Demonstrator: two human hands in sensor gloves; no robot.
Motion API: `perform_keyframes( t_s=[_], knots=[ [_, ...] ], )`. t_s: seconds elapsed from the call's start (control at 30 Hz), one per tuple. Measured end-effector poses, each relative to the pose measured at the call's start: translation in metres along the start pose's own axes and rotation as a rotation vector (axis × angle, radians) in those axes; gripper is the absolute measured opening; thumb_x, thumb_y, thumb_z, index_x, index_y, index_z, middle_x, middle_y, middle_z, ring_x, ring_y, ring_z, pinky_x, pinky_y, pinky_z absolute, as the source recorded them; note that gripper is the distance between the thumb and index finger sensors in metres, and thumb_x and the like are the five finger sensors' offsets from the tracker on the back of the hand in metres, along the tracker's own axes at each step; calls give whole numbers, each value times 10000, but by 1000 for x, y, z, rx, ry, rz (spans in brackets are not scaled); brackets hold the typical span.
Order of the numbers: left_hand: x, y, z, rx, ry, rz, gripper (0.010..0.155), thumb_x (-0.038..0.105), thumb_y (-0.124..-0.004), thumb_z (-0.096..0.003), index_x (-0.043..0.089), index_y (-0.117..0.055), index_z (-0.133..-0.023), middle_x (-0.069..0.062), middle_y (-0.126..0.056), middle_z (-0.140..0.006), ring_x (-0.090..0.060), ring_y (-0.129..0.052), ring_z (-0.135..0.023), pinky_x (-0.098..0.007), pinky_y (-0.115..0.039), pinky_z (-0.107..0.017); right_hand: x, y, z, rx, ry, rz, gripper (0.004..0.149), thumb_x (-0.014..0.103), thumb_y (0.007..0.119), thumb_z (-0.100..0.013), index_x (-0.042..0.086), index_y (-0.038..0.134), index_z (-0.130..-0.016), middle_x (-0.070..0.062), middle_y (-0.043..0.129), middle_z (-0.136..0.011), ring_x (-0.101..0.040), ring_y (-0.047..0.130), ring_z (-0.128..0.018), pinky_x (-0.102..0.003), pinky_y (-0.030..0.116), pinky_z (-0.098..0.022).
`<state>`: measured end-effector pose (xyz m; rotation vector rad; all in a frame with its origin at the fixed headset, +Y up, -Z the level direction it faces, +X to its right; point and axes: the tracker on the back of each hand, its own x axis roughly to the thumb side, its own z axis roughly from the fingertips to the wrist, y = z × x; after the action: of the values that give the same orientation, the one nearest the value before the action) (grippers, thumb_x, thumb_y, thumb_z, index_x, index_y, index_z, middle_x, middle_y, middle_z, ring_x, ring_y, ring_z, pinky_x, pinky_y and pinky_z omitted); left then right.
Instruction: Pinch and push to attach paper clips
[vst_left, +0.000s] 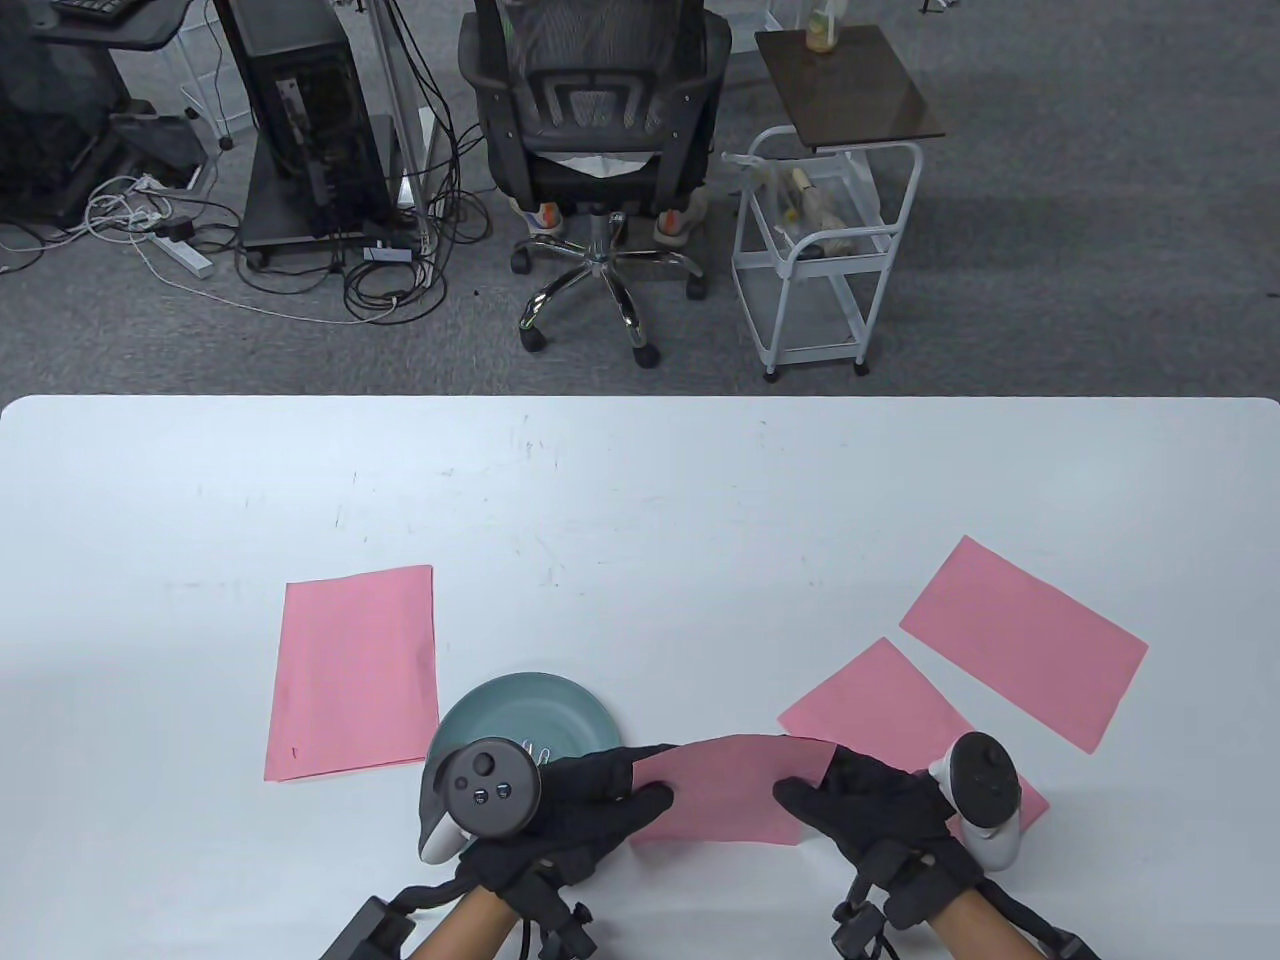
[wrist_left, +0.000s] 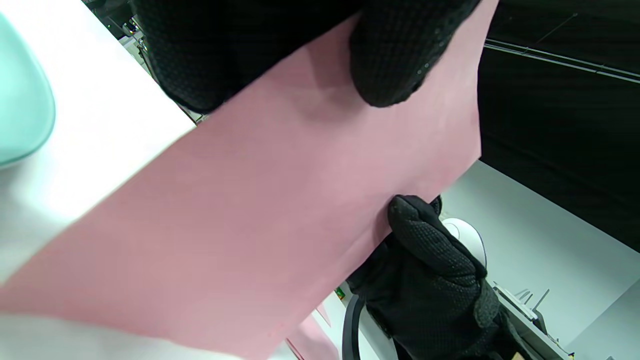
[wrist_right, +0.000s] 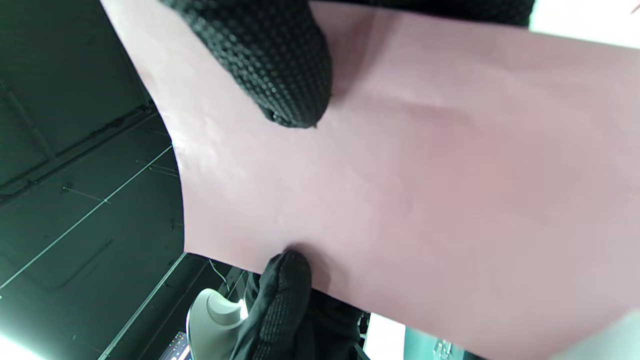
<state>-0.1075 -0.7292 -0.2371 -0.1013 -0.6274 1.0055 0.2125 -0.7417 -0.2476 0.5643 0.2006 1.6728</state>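
**Sheet held aloft, clip not yet fetched**

A pink sheet (vst_left: 735, 790) was held just above the counter (vst_left: 640, 500) near its front edge, between the two hands. No clip was seen on it; the clips (vst_left: 540, 752) lay in a green dish (vst_left: 530, 715) just behind the left hand (vst_left: 560, 810). The sheet sagged between the holds, so it could buckle or slip once one side was released to reach for a clip. A thin edge could also crease under a skewed push.

The left grip was closed on the sheet's left end, thumb above. The right hand (vst_left: 870, 810) pinched the right end likewise. Three more pink sheets lay flat on the counter.
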Motion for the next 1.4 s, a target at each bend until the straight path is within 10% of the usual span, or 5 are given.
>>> perform_keyframes(
  t_s=[0.33,0.6,0.97,1.4],
  knots=[
    [0,30,-2,-136,7,-111,432,298,-858,-572,210,-829,-994,-24,-980,-887,-256,-1019,-762,-474,-824,-627,0,0,1,4,-5,0,385,186,834,-560,195,807,-944,-88,912,-905,-312,938,-764,-488,777,-539],
    [-22,79,17,-2,375,-584,447,291,-868,-570,209,-817,-1006,-45,-946,-917,-283,-981,-793,-510,-786,-655,-3,-1,1,-13,20,-9,387,188,831,-562,191,803,-948,-89,909,-907,-312,934,-768,-490,772,-544],
    [-41,51,6,-293,767,-905,463,371,-869,-569,174,-845,-987,-76,-955,-885,-301,-984,-750,-518,-784,-639,-2,-3,2,-26,24,-5,386,193,827,-563,191,802,-948,-88,909,-905,-310,934,-765,-484,773,-544],
    [-39,25,-8,-343,779,-1079,490,389,-912,-540,127,-865,-951,-94,-972,-842,-316,-993,-713,-535,-784,-624,-2,-4,2,-25,18,7,387,197,827,-563,188,801,-949,-92,910,-903,-307,935,-764,-483,773,-543]
  ],
)
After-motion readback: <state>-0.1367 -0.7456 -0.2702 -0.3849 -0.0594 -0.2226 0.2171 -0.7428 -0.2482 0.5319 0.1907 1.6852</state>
